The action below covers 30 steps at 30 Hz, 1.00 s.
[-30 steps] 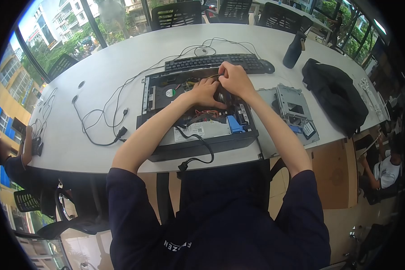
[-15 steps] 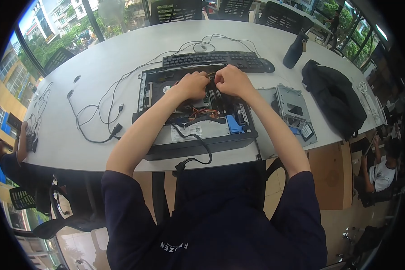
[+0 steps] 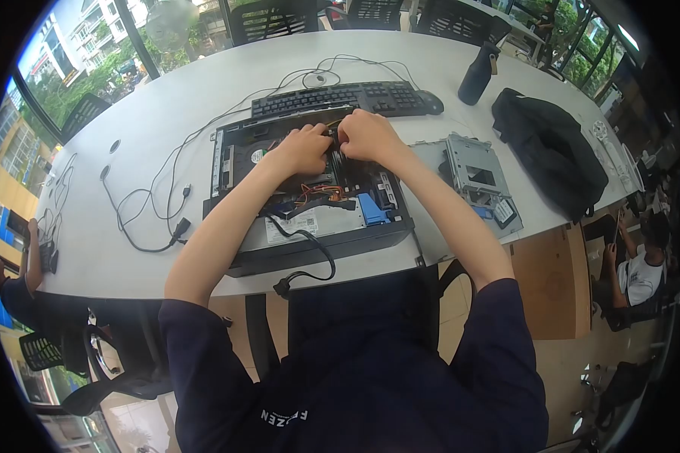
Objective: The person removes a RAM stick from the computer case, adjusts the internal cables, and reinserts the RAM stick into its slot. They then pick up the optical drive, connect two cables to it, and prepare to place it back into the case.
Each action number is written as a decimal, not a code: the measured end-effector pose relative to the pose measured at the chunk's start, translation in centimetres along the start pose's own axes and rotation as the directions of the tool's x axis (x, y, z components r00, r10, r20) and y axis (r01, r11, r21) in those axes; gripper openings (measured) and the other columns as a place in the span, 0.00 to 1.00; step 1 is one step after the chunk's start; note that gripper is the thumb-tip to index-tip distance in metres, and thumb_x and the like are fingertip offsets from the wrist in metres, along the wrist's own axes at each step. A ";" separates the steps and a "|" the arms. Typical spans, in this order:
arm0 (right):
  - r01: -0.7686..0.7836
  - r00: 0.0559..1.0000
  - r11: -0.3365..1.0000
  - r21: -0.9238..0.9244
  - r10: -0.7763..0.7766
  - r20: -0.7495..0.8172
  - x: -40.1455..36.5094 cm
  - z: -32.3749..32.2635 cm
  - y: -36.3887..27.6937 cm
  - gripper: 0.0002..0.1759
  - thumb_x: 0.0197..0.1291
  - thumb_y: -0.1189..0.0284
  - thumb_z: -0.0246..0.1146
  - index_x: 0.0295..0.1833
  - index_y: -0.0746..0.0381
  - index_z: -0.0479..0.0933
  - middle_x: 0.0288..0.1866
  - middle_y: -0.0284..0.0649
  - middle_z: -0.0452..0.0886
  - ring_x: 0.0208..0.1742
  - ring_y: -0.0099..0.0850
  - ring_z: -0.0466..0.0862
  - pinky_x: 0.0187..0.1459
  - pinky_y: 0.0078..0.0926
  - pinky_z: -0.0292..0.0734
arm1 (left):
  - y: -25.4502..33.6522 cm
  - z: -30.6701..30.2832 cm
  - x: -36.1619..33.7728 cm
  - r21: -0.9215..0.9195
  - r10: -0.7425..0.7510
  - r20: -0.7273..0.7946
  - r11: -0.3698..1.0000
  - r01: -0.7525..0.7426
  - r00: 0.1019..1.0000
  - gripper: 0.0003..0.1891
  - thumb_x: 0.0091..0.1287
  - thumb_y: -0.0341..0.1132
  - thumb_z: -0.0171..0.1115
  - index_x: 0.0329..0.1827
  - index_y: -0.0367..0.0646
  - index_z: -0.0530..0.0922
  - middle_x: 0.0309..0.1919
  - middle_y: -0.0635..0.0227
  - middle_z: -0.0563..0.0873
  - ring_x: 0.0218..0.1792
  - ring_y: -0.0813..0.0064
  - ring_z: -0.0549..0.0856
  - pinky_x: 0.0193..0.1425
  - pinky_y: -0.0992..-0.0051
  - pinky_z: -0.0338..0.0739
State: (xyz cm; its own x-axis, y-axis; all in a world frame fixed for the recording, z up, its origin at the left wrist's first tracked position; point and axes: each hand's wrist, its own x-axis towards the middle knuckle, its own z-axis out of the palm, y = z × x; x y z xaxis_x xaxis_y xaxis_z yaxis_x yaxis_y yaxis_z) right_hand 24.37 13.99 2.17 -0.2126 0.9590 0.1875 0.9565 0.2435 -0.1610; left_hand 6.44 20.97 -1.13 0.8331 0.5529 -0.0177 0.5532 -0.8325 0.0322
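Tight reach, snag risk

Reaching into open computer (image 3: 334,220) on bench (image 3: 159,106) with left hand (image 3: 306,149) and right hand (image 3: 366,136) half-curled; cannot tell whether holding anything. Could loosen or tear orange wires (image 3: 317,193) by tugging blind.

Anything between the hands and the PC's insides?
Nothing visible: the open PC has its top uncovered, left hand and right hand at its far half; fingertip contact is hidden. Blue bracket sits nearer, clear of both.
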 end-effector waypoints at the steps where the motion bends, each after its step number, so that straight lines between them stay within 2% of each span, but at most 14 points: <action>1: 0.018 0.998 1.000 -0.005 -0.019 -0.052 -0.1 0.2 0.0 0.07 0.48 0.70 0.68 0.33 0.57 0.88 0.37 0.47 0.87 0.46 0.44 0.88 0.51 0.43 0.84 | 0.0 0.1 0.0 -0.001 0.006 -0.005 1.000 -0.006 1.000 0.21 0.63 0.34 0.62 0.60 0.39 0.81 0.64 0.54 0.76 0.65 0.51 0.77 0.66 0.53 0.75; 2: 0.037 0.994 0.999 -0.013 -0.039 -0.105 -0.1 0.3 0.1 0.06 0.45 0.71 0.68 0.31 0.57 0.88 0.33 0.47 0.88 0.43 0.43 0.89 0.48 0.42 0.85 | 0.0 0.1 0.0 0.000 0.009 -0.004 1.000 -0.009 1.000 0.21 0.63 0.34 0.62 0.60 0.39 0.81 0.64 0.54 0.76 0.65 0.51 0.77 0.66 0.53 0.75; 11: 0.043 0.996 0.999 -0.029 -0.045 -0.081 0.4 0.7 0.5 0.06 0.44 0.72 0.69 0.30 0.57 0.89 0.33 0.47 0.89 0.40 0.44 0.90 0.47 0.43 0.85 | 0.2 0.1 -0.1 0.022 0.007 -0.010 1.000 -0.007 1.000 0.22 0.63 0.34 0.62 0.61 0.40 0.80 0.65 0.54 0.75 0.65 0.51 0.77 0.67 0.52 0.75; 17: 0.053 0.997 0.999 -0.004 -0.053 -0.055 0.2 0.3 0.4 0.07 0.44 0.72 0.69 0.32 0.57 0.89 0.34 0.46 0.89 0.43 0.44 0.89 0.48 0.44 0.84 | 0.2 -0.2 -0.1 0.014 -0.005 0.022 1.000 0.004 1.000 0.22 0.64 0.34 0.62 0.62 0.39 0.80 0.66 0.54 0.75 0.66 0.51 0.77 0.68 0.53 0.75; 20: 0.032 0.997 0.999 0.025 -0.031 -0.068 0.1 0.4 0.4 0.07 0.45 0.72 0.68 0.32 0.57 0.88 0.35 0.47 0.88 0.44 0.45 0.89 0.49 0.45 0.83 | 0.0 -0.2 -0.1 -0.006 0.006 -0.011 1.000 -0.006 1.000 0.22 0.64 0.32 0.60 0.61 0.39 0.80 0.64 0.54 0.77 0.64 0.51 0.78 0.66 0.54 0.76; 25: 0.041 0.999 0.997 0.066 -0.039 -0.038 0.2 0.8 0.9 0.07 0.48 0.72 0.67 0.34 0.59 0.87 0.38 0.50 0.88 0.45 0.48 0.88 0.50 0.47 0.83 | -0.8 -0.1 0.2 -0.077 0.011 -0.083 0.997 -0.018 0.996 0.16 0.60 0.26 0.57 0.52 0.37 0.79 0.56 0.54 0.81 0.60 0.51 0.81 0.60 0.54 0.79; 27: 0.024 0.991 0.992 0.123 -0.008 -0.131 0.4 1.3 1.1 0.09 0.48 0.72 0.68 0.37 0.62 0.86 0.39 0.51 0.87 0.47 0.50 0.88 0.52 0.49 0.83 | -1.0 -0.2 0.1 -0.099 0.002 -0.085 0.995 -0.010 0.996 0.16 0.60 0.25 0.57 0.51 0.37 0.78 0.55 0.54 0.81 0.60 0.51 0.81 0.60 0.54 0.79; 30: 0.009 0.995 0.997 0.083 -0.001 -0.100 0.9 1.5 1.4 0.12 0.48 0.71 0.70 0.39 0.65 0.85 0.40 0.52 0.87 0.48 0.51 0.88 0.53 0.49 0.83 | -1.0 -0.3 0.2 -0.131 -0.003 -0.080 0.991 -0.007 0.997 0.15 0.59 0.24 0.58 0.50 0.38 0.78 0.54 0.56 0.81 0.59 0.51 0.81 0.59 0.54 0.79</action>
State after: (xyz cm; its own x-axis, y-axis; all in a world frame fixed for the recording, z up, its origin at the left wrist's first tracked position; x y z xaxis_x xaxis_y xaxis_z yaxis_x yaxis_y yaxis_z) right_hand 25.21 15.42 0.65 -0.1925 0.9394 0.2836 0.9346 0.2636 -0.2387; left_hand 6.02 21.95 -0.91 0.8283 0.5568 0.0620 0.5420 -0.8245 0.1625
